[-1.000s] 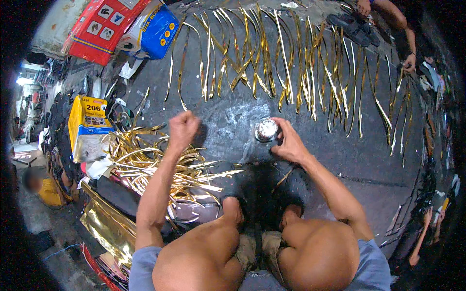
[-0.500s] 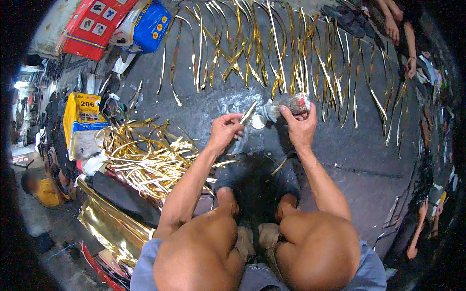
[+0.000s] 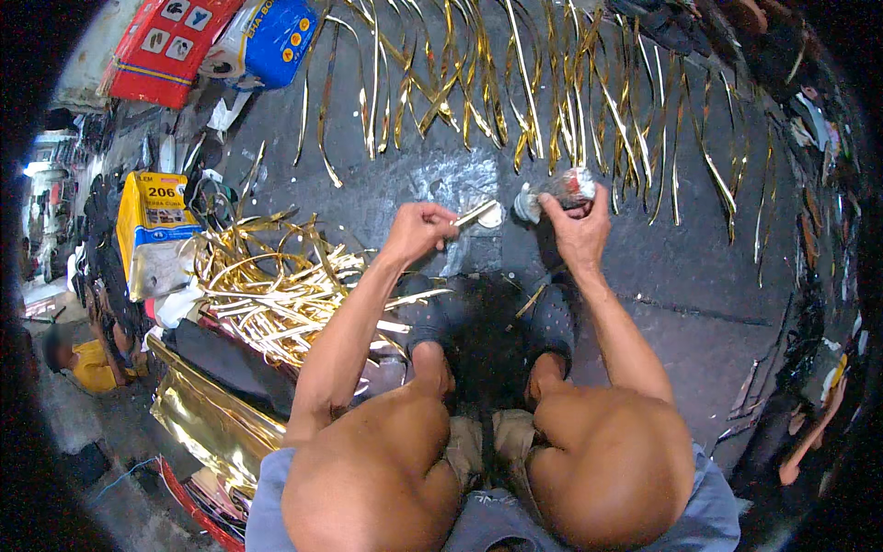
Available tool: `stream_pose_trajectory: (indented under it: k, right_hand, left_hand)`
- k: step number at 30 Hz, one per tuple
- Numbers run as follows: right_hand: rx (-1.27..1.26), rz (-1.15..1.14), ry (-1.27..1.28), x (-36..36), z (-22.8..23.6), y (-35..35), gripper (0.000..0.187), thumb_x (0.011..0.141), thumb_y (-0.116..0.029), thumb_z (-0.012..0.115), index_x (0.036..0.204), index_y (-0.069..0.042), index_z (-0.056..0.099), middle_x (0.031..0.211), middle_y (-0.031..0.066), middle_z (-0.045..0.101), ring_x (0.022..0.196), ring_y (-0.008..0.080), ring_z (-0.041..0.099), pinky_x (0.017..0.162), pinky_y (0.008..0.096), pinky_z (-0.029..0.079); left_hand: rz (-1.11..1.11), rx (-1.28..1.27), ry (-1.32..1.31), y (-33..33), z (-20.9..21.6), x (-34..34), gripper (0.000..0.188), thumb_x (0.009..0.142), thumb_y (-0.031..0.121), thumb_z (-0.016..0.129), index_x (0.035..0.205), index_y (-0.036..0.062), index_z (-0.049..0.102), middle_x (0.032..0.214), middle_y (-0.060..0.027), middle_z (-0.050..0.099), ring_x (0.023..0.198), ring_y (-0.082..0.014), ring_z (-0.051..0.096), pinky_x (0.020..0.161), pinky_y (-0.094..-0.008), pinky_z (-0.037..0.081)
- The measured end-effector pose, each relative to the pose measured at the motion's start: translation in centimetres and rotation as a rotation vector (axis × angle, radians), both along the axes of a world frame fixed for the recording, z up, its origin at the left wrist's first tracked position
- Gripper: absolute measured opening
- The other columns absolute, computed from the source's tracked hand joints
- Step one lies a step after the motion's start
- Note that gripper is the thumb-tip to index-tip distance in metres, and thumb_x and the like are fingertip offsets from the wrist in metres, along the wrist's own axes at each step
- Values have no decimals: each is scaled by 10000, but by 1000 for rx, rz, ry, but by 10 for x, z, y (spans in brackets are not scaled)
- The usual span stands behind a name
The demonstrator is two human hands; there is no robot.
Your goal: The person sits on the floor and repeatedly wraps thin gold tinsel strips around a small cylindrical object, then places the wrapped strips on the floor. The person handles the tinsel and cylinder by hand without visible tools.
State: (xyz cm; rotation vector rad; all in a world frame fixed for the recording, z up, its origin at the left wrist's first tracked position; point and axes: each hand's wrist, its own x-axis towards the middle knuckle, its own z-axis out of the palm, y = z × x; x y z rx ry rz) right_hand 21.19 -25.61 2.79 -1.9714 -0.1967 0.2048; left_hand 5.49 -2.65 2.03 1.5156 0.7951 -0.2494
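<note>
My left hand [image 3: 423, 230] pinches a short gold strip [image 3: 475, 213] between thumb and fingertips. The strip slants up to the right, its far end over or beside a small round white disc [image 3: 492, 216] on the dark floor. In my right hand [image 3: 579, 225] lies a small, stained, rounded bottle [image 3: 572, 187] with a red patch, tipped sideways. Its whitish-grey narrow end [image 3: 527, 202] points left towards the strip, apart from it. My fingers partly cover the bottle.
A tangled heap of gold strips [image 3: 285, 299] lies left of my feet. More gold strips [image 3: 451, 83] are laid out across the far side. Yellow [image 3: 161, 216], blue [image 3: 276, 46] and red [image 3: 170, 51] containers stand left. Gold sheeting [image 3: 216, 414] lies near left. Other people are at both edges.
My right hand and the bottle have shifted slightly right, widening the gap to the strip. The strip in my left hand has tilted flatter and lower.
</note>
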Motion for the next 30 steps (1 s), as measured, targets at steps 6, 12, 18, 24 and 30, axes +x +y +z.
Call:
stream_pose_trajectory:
  k: [6, 12, 18, 24, 30]
  right_hand:
    - [2, 254, 4, -19, 17, 29, 746, 768, -287, 911, 1332, -13, 507, 1070, 173, 742, 797, 224, 750, 706, 366, 605]
    - [-117, 476, -389, -36, -12, 41, 697, 804, -225, 845, 1384, -52, 501, 1182, 214, 683, 990, 397, 715, 822, 464, 592]
    - [-198, 540, -251, -44, -14, 30, 685, 816, -106, 771, 1428, -61, 467, 1328, 218, 593, 1097, 386, 682, 874, 469, 575]
    - [-200, 387, 140, -17, -61, 23, 538, 824, -60, 720, 1333, -56, 546, 1165, 168, 691, 990, 301, 722, 866, 404, 569]
    - [4, 279, 401, 2, -121, 42, 329, 822, -14, 713, 1135, -52, 617, 873, 100, 731, 783, 210, 697, 719, 345, 549]
  left_hand:
    - [-195, 386, -42, 11, -37, 26, 133, 807, 160, 793, 880, 52, 819, 750, -80, 751, 696, -166, 674, 683, -359, 537]
    - [-248, 595, -62, 3, -41, 31, 369, 751, 197, 801, 1099, 75, 785, 1000, -124, 745, 887, -218, 698, 814, -377, 546]
    - [-142, 454, -703, -38, -3, 25, 656, 738, 95, 816, 1345, 32, 573, 1230, -151, 662, 1229, -303, 628, 1078, -424, 490]
    - [-140, 557, -568, -42, -3, 24, 575, 767, 3, 797, 1300, 14, 581, 1216, -173, 661, 1147, -340, 676, 961, -395, 555]
    - [-163, 597, -616, -40, -10, 28, 538, 772, -22, 745, 1284, 26, 588, 1199, -187, 669, 1138, -369, 672, 960, -413, 543]
